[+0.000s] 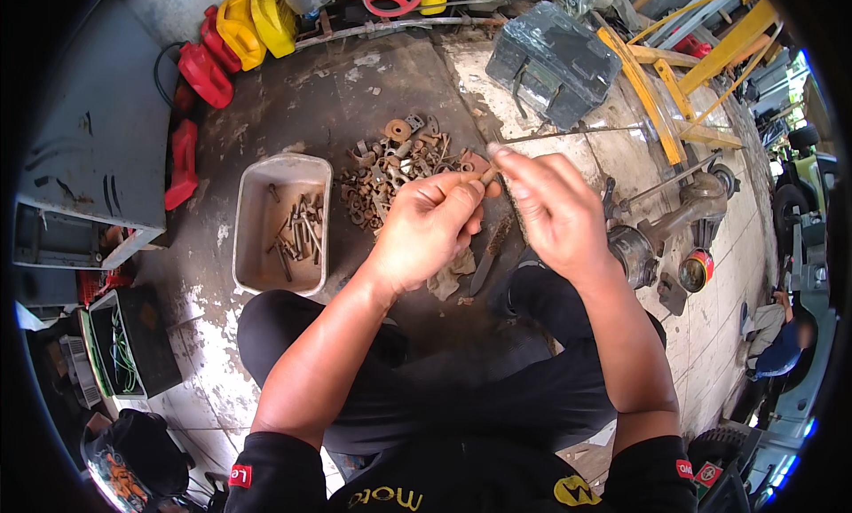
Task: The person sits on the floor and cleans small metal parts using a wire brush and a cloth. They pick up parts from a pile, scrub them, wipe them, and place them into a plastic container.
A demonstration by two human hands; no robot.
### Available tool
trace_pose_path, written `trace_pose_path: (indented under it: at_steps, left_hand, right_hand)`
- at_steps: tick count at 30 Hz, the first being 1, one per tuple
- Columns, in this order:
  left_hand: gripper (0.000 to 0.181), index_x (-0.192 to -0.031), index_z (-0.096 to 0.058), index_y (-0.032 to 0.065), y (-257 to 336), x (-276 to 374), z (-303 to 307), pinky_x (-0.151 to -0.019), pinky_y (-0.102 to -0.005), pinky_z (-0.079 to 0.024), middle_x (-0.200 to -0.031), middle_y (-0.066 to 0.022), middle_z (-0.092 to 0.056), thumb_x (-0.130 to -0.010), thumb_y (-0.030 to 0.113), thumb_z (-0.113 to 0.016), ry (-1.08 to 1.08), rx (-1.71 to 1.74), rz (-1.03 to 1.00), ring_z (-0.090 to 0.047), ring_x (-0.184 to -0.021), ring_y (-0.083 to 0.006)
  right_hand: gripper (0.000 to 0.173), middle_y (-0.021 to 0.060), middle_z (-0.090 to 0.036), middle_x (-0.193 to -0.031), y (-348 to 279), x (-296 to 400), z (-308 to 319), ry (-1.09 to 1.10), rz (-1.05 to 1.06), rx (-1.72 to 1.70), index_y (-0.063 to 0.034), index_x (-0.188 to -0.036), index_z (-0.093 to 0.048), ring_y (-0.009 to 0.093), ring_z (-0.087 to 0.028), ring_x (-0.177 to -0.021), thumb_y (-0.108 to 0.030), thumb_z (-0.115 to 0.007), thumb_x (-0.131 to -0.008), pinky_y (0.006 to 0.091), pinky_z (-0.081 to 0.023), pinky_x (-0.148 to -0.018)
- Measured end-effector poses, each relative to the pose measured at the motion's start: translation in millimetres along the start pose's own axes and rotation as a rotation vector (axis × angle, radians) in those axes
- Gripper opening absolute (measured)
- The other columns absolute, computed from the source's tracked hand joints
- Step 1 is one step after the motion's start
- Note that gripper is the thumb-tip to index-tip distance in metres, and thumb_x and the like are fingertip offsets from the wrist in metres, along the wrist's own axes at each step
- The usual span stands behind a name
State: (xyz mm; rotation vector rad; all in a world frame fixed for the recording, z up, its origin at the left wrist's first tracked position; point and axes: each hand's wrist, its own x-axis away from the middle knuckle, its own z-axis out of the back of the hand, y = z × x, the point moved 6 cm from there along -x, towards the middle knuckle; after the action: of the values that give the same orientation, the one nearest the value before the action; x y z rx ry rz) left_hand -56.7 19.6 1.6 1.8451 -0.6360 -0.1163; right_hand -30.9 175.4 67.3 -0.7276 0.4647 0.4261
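My left hand (432,227) grips a small rusty metal piece (489,175), perhaps a bolt, between thumb and fingers. My right hand (556,203) is raised beside it, its fingertips at the piece's upper end; whether they grip it is unclear. Behind my left hand lies a pile of rusty nuts, washers and other metal hardware (379,173) on the floor. A grey plastic tub (249,227) at the left holds several bolts (303,233). Below my hands, a dark knife-like blade (484,267) lies near a crumpled pale cloth (447,281).
A black toolbox (566,60) and yellow frame pieces (649,100) are beyond my hands. Metal vehicle parts (692,207) and an open tin (696,271) lie at the right. Red and yellow jugs (203,73) and a grey cabinet (93,113) are left. Another person (775,346) is far right.
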Motion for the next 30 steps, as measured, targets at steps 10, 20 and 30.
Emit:
trace_pose_path:
  at_steps: [10,20,30]
  left_hand:
    - [0.03,-0.115,-0.072,0.0005,-0.2,-0.4,-3.7,-0.051,-0.0204,-0.035,-0.072,0.0049,-0.054,-0.107,0.025,-0.055,-0.024,-0.086,-0.058,-0.043,-0.057,-0.0028]
    - [0.029,-0.113,-0.074,0.0003,-4.1,-3.7,0.4,-0.062,-0.0224,-0.044,-0.074,0.0046,-0.058,-0.107,0.023,-0.057,-0.035,-0.059,-0.059,-0.051,-0.067,-0.0037]
    - [0.028,-0.118,-0.072,-0.0012,4.5,-2.6,3.4,-0.076,-0.0265,-0.051,-0.089,-0.0004,-0.067,-0.105,0.02,-0.061,0.045,-0.386,-0.275,-0.058,-0.081,-0.0071]
  right_hand:
    - [0.027,0.0113,-0.072,-0.102,2.2,-1.9,7.4,0.041,-0.022,-0.073,-0.0072,-0.128,-0.07,0.026,-0.072,-0.085,-0.016,-0.063,-0.104,0.0361,-0.057,-0.077]
    - [0.028,0.0121,-0.072,-0.1,12.3,-4.4,9.1,0.079,-0.08,-0.121,-0.0072,-0.13,-0.069,0.024,-0.072,-0.089,-0.018,-0.061,-0.106,0.0357,-0.055,-0.08]
    - [0.028,0.0137,-0.074,-0.112,45.6,-1.5,4.8,0.134,-0.267,-0.171,-0.0055,-0.129,-0.069,0.023,-0.073,-0.1,-0.019,-0.058,-0.107,0.0338,-0.055,-0.089]
